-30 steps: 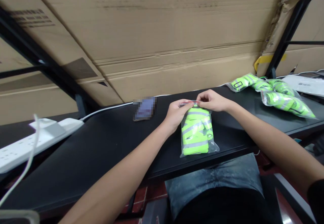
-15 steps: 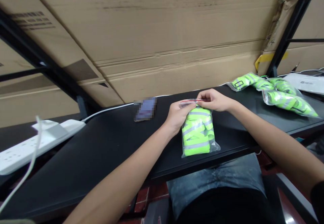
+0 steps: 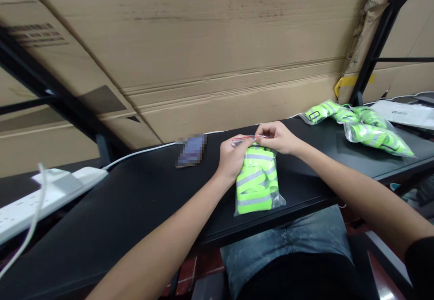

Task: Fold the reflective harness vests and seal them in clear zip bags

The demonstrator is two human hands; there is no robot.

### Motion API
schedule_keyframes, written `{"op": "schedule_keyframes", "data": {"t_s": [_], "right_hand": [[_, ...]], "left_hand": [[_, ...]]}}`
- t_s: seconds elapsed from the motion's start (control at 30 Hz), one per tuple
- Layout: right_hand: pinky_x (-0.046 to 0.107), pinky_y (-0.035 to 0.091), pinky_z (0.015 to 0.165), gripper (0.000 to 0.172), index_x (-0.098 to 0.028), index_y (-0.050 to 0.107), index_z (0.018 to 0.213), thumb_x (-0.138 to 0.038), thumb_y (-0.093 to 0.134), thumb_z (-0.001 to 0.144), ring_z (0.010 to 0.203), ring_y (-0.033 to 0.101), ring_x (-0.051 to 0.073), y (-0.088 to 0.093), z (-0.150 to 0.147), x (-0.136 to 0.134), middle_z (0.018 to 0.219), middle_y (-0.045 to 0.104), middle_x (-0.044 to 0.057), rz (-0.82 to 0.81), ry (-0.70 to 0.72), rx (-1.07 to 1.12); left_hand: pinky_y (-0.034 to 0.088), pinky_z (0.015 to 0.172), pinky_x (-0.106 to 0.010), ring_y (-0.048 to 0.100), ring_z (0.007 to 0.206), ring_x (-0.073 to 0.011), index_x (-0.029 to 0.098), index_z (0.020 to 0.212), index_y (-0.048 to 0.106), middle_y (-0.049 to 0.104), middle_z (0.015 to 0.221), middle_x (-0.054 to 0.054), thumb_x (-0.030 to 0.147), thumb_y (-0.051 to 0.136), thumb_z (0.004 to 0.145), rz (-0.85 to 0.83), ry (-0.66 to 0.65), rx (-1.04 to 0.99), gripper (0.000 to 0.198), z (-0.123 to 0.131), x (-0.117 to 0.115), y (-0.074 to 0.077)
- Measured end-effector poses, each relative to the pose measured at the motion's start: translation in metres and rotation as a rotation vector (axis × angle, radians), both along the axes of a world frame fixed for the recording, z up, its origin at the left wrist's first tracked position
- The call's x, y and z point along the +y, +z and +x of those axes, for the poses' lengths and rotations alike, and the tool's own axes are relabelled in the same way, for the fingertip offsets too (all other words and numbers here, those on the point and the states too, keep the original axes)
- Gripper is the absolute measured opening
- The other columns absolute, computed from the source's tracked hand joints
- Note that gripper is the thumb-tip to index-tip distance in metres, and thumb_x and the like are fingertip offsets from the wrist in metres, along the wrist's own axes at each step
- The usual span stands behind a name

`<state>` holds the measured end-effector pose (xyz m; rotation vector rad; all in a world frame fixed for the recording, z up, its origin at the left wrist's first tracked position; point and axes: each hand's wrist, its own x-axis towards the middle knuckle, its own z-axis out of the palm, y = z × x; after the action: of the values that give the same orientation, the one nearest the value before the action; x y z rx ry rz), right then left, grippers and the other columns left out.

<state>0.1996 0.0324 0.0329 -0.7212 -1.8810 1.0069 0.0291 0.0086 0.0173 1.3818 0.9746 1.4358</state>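
A clear zip bag [image 3: 257, 182] stuffed with a folded neon-green reflective band lies on the black table [image 3: 135, 200], its bottom near the front edge. My left hand [image 3: 232, 158] pinches the left end of the bag's red-lined top seal. My right hand [image 3: 276, 137] pinches the same seal a little to the right. Both hands have their fingers closed on the strip.
A phone [image 3: 191, 151] lies left of the bag. Several filled bags of green bands [image 3: 369, 130] pile at the table's right end, beside a white packet [image 3: 403, 113]. A white power strip [image 3: 44, 196] with a cable sits at left. Cardboard sheets [image 3: 217, 51] and black rack posts stand behind.
The bag and both hands sit slightly further left in view as the camera shifted. The pinch on the seal is unchanged.
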Motion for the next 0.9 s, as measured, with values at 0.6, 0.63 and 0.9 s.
{"op": "schedule_keyframes", "data": {"t_s": [0.6,0.63,0.9], "right_hand": [[0.024,0.039,0.057,0.034,-0.015,0.06,0.075,-0.047,0.073,0.078,0.062,0.049,0.01,-0.005,0.012,0.011,0.068,0.059,0.0,0.044,-0.033,-0.007],[0.023,0.037,0.055,0.037,-0.015,0.059,0.072,-0.048,0.074,0.076,0.06,0.047,0.009,-0.006,0.012,0.011,0.066,0.057,-0.001,0.034,-0.062,-0.015],[0.023,0.035,0.052,0.042,-0.015,0.064,0.07,-0.054,0.078,0.072,0.056,0.047,0.009,-0.007,0.022,0.014,0.062,0.057,-0.001,-0.028,-0.119,-0.099]], "left_hand": [[0.052,0.067,-0.029,0.067,0.069,-0.0179,0.014,0.078,0.077,0.075,0.078,-0.007,0.04,0.082,0.065,-0.096,-0.114,-0.121,0.029,-0.003,0.007,-0.001],[0.052,0.068,-0.029,0.068,0.07,-0.0185,0.014,0.079,0.078,0.075,0.079,-0.008,0.041,0.081,0.066,-0.095,-0.127,-0.12,0.03,-0.003,0.008,-0.002],[0.052,0.073,-0.028,0.07,0.078,-0.0196,0.015,0.085,0.08,0.078,0.089,-0.01,0.041,0.08,0.069,-0.082,-0.171,-0.048,0.031,-0.009,0.008,-0.005]]}}
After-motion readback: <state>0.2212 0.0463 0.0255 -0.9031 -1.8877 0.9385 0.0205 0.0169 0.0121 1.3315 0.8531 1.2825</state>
